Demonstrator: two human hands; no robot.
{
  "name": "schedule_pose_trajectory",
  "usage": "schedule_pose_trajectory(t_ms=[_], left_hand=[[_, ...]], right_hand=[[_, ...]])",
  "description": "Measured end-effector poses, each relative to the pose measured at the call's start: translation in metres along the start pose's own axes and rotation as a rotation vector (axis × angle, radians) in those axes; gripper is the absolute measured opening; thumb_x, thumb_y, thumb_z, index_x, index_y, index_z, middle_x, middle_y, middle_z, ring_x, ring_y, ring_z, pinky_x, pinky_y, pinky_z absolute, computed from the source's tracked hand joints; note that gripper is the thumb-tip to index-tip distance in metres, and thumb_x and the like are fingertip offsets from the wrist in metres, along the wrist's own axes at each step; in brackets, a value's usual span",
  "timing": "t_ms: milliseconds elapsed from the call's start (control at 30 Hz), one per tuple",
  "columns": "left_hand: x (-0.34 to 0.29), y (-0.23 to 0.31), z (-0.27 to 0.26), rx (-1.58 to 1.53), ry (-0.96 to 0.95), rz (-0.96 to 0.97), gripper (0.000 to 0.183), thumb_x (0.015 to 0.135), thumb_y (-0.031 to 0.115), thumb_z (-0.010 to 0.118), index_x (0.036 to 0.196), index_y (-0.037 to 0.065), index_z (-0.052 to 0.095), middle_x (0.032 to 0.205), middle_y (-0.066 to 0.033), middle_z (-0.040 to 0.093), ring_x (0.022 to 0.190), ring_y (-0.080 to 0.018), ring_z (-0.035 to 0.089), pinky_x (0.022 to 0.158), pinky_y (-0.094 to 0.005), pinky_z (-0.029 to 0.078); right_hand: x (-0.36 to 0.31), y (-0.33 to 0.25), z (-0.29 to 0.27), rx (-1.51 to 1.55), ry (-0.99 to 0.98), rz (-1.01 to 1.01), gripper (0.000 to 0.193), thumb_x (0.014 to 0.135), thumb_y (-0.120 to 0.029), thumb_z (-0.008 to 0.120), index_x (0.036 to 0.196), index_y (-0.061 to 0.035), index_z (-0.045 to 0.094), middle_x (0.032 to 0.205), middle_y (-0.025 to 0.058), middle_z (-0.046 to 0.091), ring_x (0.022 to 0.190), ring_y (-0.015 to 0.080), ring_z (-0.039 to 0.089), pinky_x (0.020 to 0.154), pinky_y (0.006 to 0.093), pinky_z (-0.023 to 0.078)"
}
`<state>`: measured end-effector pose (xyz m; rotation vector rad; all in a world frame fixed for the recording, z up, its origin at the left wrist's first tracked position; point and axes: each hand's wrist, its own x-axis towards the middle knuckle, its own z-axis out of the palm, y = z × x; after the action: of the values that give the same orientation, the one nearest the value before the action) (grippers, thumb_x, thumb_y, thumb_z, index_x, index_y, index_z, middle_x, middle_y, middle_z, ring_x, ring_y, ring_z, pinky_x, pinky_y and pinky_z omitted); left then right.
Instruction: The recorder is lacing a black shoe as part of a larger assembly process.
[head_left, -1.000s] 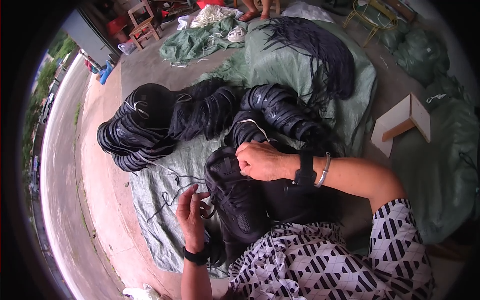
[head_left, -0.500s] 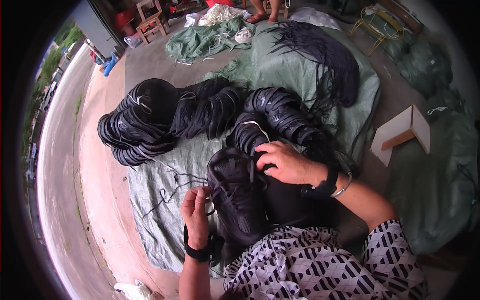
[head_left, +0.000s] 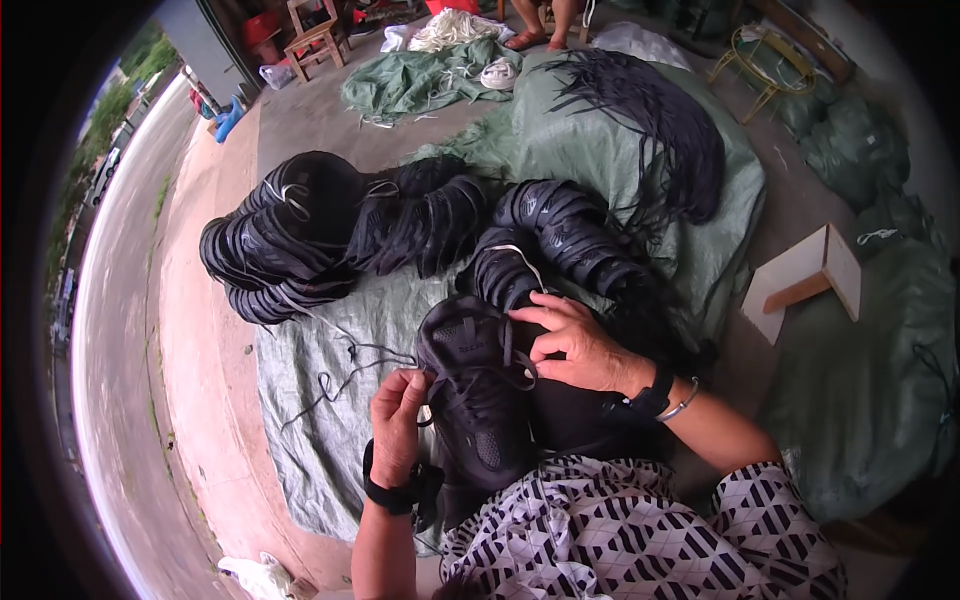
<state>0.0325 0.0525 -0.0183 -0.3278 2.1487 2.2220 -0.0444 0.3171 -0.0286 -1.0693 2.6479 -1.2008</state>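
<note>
A black shoe upper, toe toward me, lies over my lap with a dark shoelace threaded through its eyelets. At its left edge, my left hand pinches thumb and forefinger together on the lace, a small loop hanging just below. My right hand is at the upper's right edge: the forefinger reaches its collar, the thumb lies beside a lace loop, and the other fingers curl. What exactly sits between the right fingertips is partly hidden. A dark wristband circles each wrist.
Stacked black shoe uppers lie tied in bundles ahead, with more stacked uppers to the right. Dark laces drape over a green tarp. A white board piece stands right. Another person's feet show far ahead.
My right hand has shifted slightly down and right, and a lace loop now shows by its thumb. The left hand has moved in against the upper's edge. The view has tilted slightly.
</note>
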Motion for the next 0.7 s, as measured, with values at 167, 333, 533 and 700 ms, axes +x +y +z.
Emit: schedule_pose_trajectory(t_ms=[167,333,533,700], left_hand=[[0.003,0.002,-0.007,0.049,-0.038,-0.026,0.023,0.093,0.024,0.056,0.084,0.003,0.061,0.074,0.006,0.054,0.07,-0.0044,0.044,0.067,-0.02,0.036],[0.006,0.006,-0.012,0.073,-0.198,-0.067,0.021,0.093,0.022,0.056,0.079,0.006,0.057,0.073,0.0075,0.05,0.07,-0.0039,0.042,0.066,-0.0207,0.035],[0.005,0.008,-0.013,0.009,-0.166,-0.073,0.023,0.091,0.023,0.059,0.077,0.006,0.058,0.071,0.0078,0.048,0.069,-0.0027,0.04,0.063,-0.0203,0.033],[0.009,0.002,-0.012,0.05,-0.191,0.008,0.022,0.09,0.02,0.062,0.078,0.003,0.058,0.07,0.0078,0.049,0.066,-0.0023,0.041,0.059,-0.0198,0.035]], right_hand=[[-0.001,0.004,-0.01,-0.006,-0.113,-0.057,0.006,0.074,-0.014,0.069,0.079,-0.0111,0.068,0.132,0.0064,0.051,0.131,0.0316,0.034,0.107,0.0427,0.025],[0.009,-0.008,-0.008,0.268,-0.019,0.058,0.014,0.077,-0.022,0.069,0.075,-0.0077,0.067,0.126,0.0089,0.055,0.125,0.0305,0.042,0.104,0.0435,0.028],[0.02,-0.024,-0.012,-0.096,-0.152,0.053,0.014,0.075,-0.018,0.068,0.071,-0.0079,0.061,0.121,0.0107,0.057,0.121,0.032,0.044,0.101,0.0452,0.03],[0.041,-0.033,-0.021,-0.061,0.08,0.002,0.011,0.08,-0.015,0.066,0.08,-0.0044,0.062,0.089,0.0118,0.063,0.079,0.0268,0.062,0.074,0.0351,0.047]])
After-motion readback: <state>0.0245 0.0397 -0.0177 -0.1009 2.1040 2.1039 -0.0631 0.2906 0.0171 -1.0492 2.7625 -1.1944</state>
